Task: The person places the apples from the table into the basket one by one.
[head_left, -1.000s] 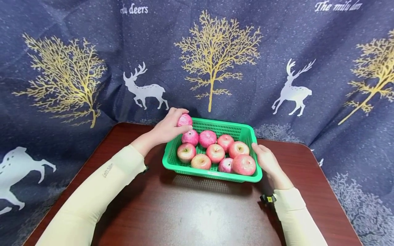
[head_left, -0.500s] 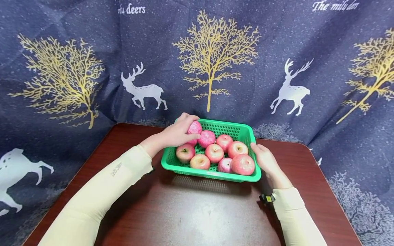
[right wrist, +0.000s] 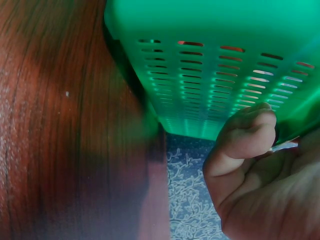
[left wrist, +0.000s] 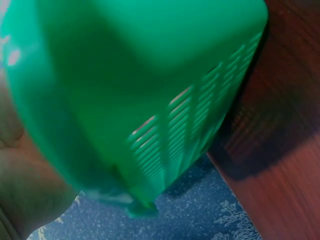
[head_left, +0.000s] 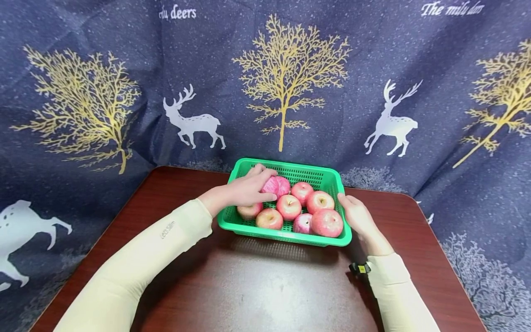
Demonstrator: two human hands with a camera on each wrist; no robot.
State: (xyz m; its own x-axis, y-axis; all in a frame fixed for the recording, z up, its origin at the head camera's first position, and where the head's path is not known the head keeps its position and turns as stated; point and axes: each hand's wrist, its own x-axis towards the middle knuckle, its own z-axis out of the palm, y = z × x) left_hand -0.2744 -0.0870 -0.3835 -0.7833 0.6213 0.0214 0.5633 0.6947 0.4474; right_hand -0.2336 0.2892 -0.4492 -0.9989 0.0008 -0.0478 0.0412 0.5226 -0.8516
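Observation:
A green plastic basket (head_left: 286, 236) with slotted sides holds several red and pink apples. My left hand (head_left: 248, 188) reaches over its left side and grips a pink apple (head_left: 269, 185), fingers at the back and thumb at the front. That apple overlaps another pink apple (head_left: 284, 186) just right of it. Under the left wrist, a yellowish-red apple (head_left: 250, 212) is partly covered. My right hand (head_left: 359, 217) holds the basket's right rim; in the right wrist view its curled fingers (right wrist: 250, 132) lie against the slotted outer wall. The left wrist view mostly shows the basket's outside wall (left wrist: 150, 65).
The basket stands toward the back of a dark red wooden table (head_left: 265, 286) with rounded far corners. Right behind it hangs a blue cloth (head_left: 315, 60) printed with gold trees and white deer.
My left hand has moved right and down, carrying the pink apple from the back left rim into the basket next to another pink apple. My right hand stays on the rim.

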